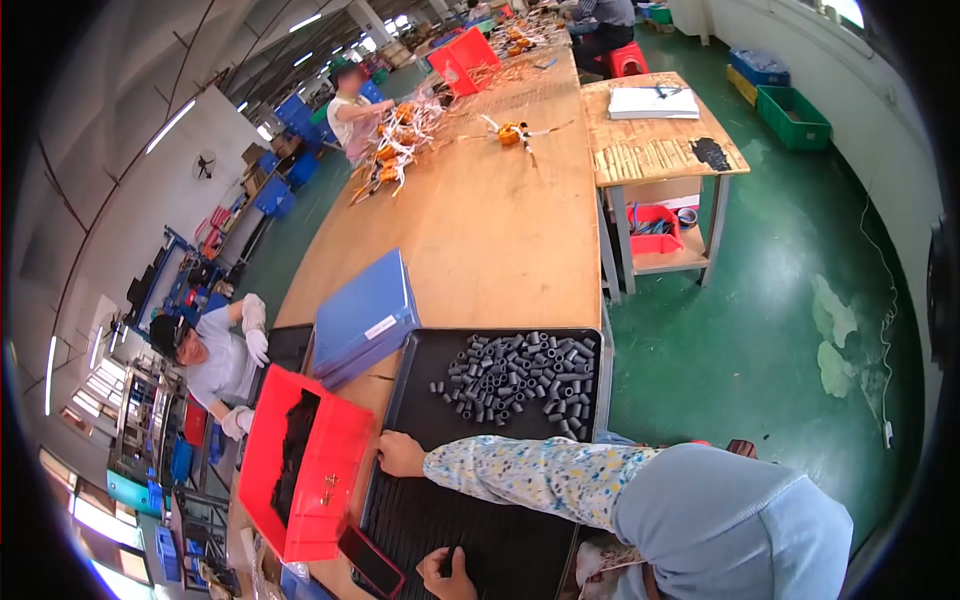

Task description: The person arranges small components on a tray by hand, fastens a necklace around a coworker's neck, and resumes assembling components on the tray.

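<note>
My right hand (402, 455), at the end of a floral sleeve (540, 478), is curled closed over the left edge of a black tray (425, 385), close to a red bin (345, 475). Whatever its fingers hold is hidden. At the bottom of the view, my left hand (445, 577) is over the lower tray area, thumb and fingers curled together; any small thing in them blends into the dark background. A pile of short dark grey tubes (520, 375) lies in the tray's far part. Dark material (296, 450) shows inside the red bin.
A phone (372, 563) lies beside the red bin. Blue binders (365, 315) stand beyond it. Across the table sits a co-worker in white gloves (255, 345). Wired orange coils (510, 133) lie farther up the table, near another person. A side table (665, 140) adjoins on the right.
</note>
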Demonstrator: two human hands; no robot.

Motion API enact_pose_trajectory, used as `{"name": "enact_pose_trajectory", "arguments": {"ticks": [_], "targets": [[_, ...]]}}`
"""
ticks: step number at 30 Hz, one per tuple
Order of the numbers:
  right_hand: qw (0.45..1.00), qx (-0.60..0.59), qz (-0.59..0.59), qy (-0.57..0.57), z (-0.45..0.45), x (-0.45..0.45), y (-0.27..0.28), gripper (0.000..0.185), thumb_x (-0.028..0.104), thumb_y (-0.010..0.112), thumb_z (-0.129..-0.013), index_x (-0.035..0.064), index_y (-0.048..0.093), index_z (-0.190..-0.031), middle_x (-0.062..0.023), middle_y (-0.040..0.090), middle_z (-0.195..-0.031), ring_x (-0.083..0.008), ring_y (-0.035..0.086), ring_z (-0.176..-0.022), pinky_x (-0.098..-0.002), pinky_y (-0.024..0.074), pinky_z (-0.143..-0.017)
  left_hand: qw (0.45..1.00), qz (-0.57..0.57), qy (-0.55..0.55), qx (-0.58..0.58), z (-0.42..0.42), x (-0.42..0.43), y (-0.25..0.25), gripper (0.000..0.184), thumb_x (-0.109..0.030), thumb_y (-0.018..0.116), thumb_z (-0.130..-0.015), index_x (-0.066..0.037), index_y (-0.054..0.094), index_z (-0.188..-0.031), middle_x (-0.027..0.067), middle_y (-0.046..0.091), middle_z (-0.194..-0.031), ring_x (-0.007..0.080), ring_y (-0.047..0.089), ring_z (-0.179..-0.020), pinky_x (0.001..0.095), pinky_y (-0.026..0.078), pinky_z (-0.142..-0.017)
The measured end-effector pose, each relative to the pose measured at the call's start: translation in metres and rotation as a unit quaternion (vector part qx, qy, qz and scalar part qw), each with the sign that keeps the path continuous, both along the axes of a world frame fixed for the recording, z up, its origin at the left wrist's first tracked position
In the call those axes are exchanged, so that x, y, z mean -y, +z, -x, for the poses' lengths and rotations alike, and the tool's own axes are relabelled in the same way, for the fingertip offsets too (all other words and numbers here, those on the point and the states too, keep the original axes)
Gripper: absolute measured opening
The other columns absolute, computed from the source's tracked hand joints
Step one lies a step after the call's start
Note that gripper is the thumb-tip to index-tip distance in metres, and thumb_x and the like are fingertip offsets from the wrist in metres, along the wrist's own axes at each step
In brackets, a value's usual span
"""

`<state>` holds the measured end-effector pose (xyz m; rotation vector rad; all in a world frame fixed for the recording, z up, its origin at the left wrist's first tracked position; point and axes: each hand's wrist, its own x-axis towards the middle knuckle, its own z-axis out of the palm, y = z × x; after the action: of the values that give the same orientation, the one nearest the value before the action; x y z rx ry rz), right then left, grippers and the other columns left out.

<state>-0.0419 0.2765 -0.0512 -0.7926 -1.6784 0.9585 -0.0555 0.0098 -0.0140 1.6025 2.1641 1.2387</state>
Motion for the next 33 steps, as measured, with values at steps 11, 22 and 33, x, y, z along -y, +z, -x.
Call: {"name": "enact_pose_trajectory", "arguments": {"ticks": [11, 22, 33], "targets": [[0.942, 0.294, -0.131, 0.097, 0.013, 0.007, -0.013, 0.043, 0.016, 0.071, -0.073, 0.0023, 0.062, -0.112, -0.0155, 0.057, -0.118, -0.0329, 0.056, -0.104, -0.0422, 0.0483, -0.087, 0.996, -0.018, -0.049, 0.076, -0.016, -0.008, 0.022, 0.014, 0.003, 0.064, -0.086, -0.001, 0.053, -0.078, 0.0090, 0.070, -0.091, 0.0126, 0.057, -0.071, 0.0251, 0.048, -0.064], [0.883, 0.365, -0.178, -0.234, -0.091, -0.021, 0.010, 0.028, 0.019, 0.066, -0.073, 0.0096, 0.069, -0.098, -0.0140, 0.055, -0.103, -0.0313, 0.049, -0.102, -0.0449, 0.0388, -0.082, 0.980, -0.003, -0.012, 0.198, -0.007, -0.004, 0.006, 0.009, 0.003, 0.064, -0.087, -0.001, 0.058, -0.092, 0.0071, 0.065, -0.079, 0.0103, 0.054, -0.061, 0.0223, 0.045, -0.056], [0.919, 0.312, -0.209, -0.121, -0.112, 0.032, 0.009, 0.035, 0.010, 0.073, -0.062, 0.0067, 0.066, -0.096, -0.0102, 0.054, -0.103, -0.0267, 0.051, -0.103, -0.0355, 0.0443, -0.080, 0.958, -0.029, -0.042, 0.283, -0.035, 0.002, 0.037, 0.007, -0.001, 0.065, -0.088, 0.001, 0.065, -0.095, 0.0058, 0.066, -0.091, 0.0136, 0.059, -0.083, 0.0281, 0.049, -0.080]]}}
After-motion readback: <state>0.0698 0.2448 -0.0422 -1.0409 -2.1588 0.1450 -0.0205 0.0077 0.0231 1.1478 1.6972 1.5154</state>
